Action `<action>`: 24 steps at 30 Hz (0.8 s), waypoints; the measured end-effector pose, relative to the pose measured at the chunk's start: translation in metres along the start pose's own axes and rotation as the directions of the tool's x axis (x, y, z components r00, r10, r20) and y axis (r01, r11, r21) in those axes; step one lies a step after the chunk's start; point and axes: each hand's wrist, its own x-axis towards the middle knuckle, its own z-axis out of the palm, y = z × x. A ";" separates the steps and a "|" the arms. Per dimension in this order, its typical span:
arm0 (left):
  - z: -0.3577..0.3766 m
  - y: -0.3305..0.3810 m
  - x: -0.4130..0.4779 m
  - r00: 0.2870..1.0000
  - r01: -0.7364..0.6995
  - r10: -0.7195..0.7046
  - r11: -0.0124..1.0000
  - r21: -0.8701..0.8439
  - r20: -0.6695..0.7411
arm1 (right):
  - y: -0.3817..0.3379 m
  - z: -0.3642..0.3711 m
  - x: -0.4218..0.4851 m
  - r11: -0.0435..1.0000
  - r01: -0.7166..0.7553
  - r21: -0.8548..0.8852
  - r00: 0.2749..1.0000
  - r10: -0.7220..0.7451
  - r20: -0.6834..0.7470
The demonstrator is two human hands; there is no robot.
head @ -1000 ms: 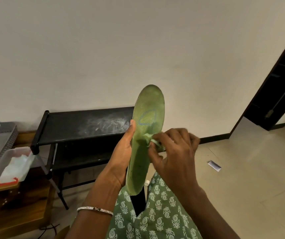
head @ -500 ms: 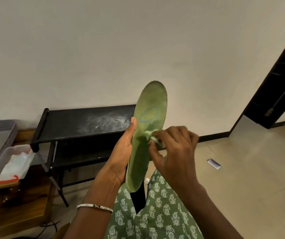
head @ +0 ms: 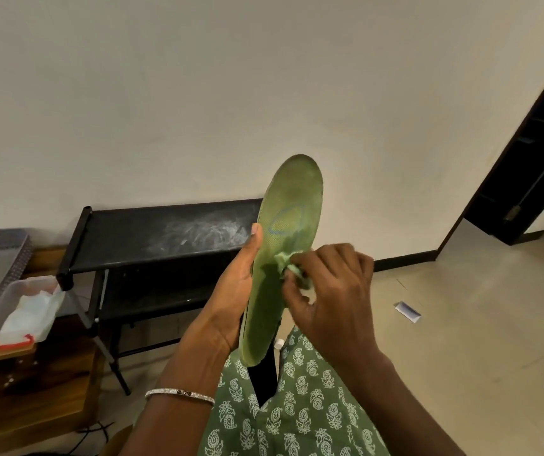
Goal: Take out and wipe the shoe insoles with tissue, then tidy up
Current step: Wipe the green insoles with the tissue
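A green insole (head: 288, 225) stands upright in front of me, toe end up, with a faint blue oval mark on its upper half. My left hand (head: 231, 291) grips its left edge from behind, thumb along the rim. My right hand (head: 333, 291) pinches a small crumpled tissue (head: 297, 273), stained green, and presses it against the insole's middle. The insole's lower end hangs above my lap in green patterned cloth.
A black two-tier rack (head: 152, 238) with white dust on top stands against the wall. At left a clear plastic box (head: 17, 311) with white tissue sits on a wooden table (head: 7, 390). A small white wrapper (head: 407, 311) lies on the tiled floor. A dark doorway (head: 527, 159) is at right.
The insole has shifted slightly up and to the right. My right hand has rubbed the tissue a little along the insole's middle.
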 end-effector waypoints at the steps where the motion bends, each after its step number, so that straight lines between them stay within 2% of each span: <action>1: -0.001 0.000 0.000 1.000 0.007 -0.007 1.000 -0.019 0.006 | -0.003 0.000 -0.005 0.999 0.044 0.000 0.999 -0.044 0.002; 4: -0.002 -0.001 0.001 1.000 0.013 -0.012 1.000 -0.026 0.017 | 0.005 -0.003 -0.001 0.997 0.074 -0.032 0.997 -0.075 -0.030; 8: 0.002 -0.001 0.002 1.000 0.011 -0.012 0.998 0.059 0.012 | 0.024 -0.004 0.020 0.996 -0.082 -0.046 0.992 0.077 -0.104; 10: 0.002 -0.002 0.002 1.000 0.021 -0.021 0.998 0.060 0.002 | 0.025 -0.004 0.021 0.994 -0.105 -0.032 0.990 0.102 -0.097; 15: -0.001 -0.001 0.002 1.000 0.031 -0.030 0.999 -0.020 0.008 | 0.002 0.001 -0.012 0.998 0.064 0.013 0.998 -0.063 -0.021; 18: -0.004 -0.003 0.004 0.999 0.037 -0.037 0.999 -0.037 0.012 | 0.003 0.000 -0.016 0.990 0.141 -0.020 0.990 -0.141 -0.024; 24: 0.001 -0.001 0.005 1.000 0.015 -0.015 1.000 0.012 -0.009 | 0.022 -0.003 0.014 0.996 -0.038 -0.075 0.995 0.030 -0.097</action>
